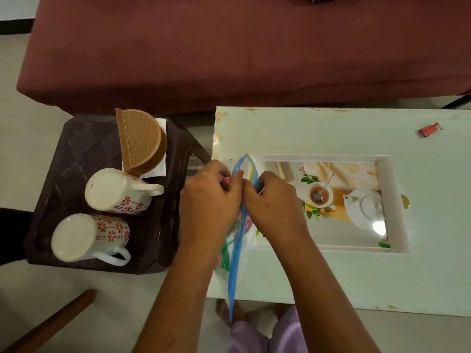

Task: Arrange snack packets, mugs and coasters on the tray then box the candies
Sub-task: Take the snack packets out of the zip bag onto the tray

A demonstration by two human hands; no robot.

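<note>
left hand [210, 197] + right hand [274, 200]: both pinching bag [235, 250] top, at bench [331, 281] left edge | tray [392, 200]: mid-bench | mugs [114, 192]: on stool [84, 149], left of bench

A home living room: maroon-covered sofa [229, 47], low table [331, 128], tiled floor [38, 85].

You see two white mugs [119, 191] with red flower patterns on a dark brown stool [86, 149], tan woven coasters [140, 138], a blue-striped clear bag [237, 250], and a tray [392, 200] printed with a teapot.
</note>
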